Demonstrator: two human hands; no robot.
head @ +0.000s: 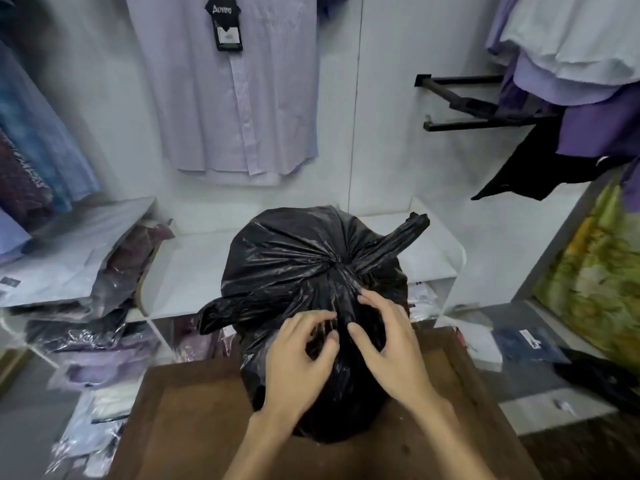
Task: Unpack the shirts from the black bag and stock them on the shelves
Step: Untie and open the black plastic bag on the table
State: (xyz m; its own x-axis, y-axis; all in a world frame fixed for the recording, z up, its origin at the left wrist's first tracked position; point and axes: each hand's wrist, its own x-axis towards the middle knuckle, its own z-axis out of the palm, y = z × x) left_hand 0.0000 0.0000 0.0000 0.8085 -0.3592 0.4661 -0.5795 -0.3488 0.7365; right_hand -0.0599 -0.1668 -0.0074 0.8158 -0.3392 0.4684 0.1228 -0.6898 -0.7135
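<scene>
While black bag (311, 271) stands upright, knot on top, left hand (294, 362), right hand (391, 348) grip pinching plastic.

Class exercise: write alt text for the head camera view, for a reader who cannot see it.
Two hands, left hand and right hand, pick at the knot of a tied black bag on a brown table, facing shelves and hanging shirts.

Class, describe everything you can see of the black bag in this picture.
The black bag is thin, glossy, crinkled plastic, bulging full and still knotted at the top, with two tied ends sticking out, one up to the right, one down to the left. It stands upright on a brown wooden table in front of white shelves. The left hand and right hand pinch its plastic just below the knot. Its contents are hidden.
</scene>
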